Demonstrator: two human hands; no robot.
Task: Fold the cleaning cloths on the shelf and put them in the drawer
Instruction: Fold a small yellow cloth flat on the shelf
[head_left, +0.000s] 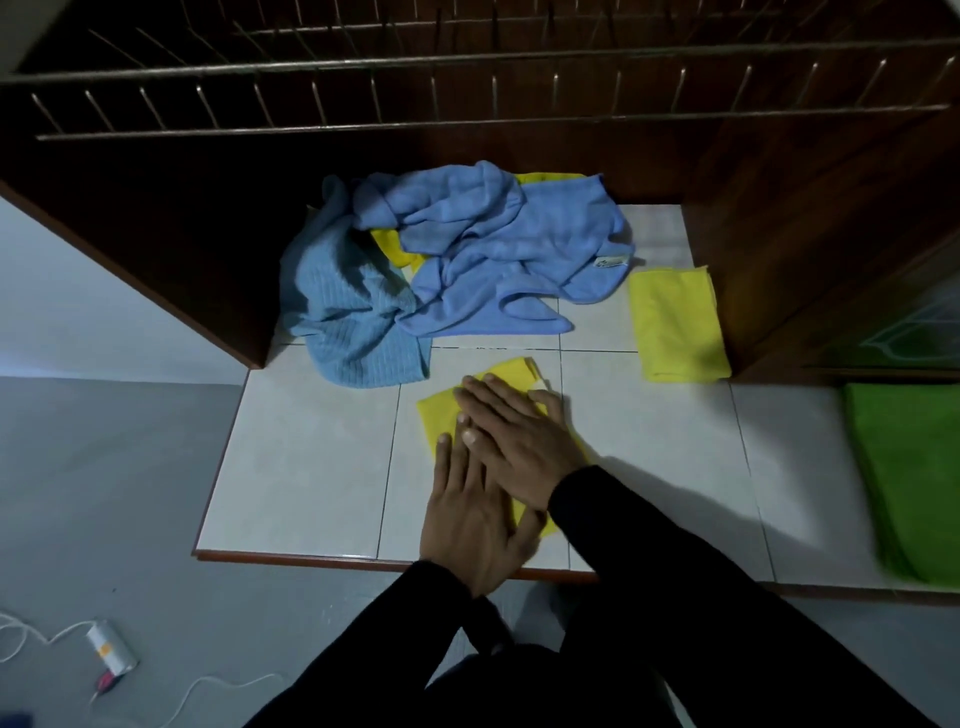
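A folded yellow cloth (439, 410) lies on the white tiled shelf (311, 457) near its front edge. My right hand (519, 436) rests flat on top of it, fingers together and pointing up-left. My left hand (475, 519) lies flat on the cloth's near part, its fingertips tucked under the right hand. Behind them sits a crumpled heap: a blue cloth (498, 249), a ribbed light-blue cloth (348, 317) and a bit of another yellow cloth (392, 244). A second folded yellow cloth (675, 322) lies at the right.
A green cloth (909, 478) lies at the far right of the shelf. Dark wooden cabinet walls (182, 234) frame the shelf, with a wire rack (467, 88) above. On the grey floor at lower left lie a small cylinder (109, 647) and white cords.
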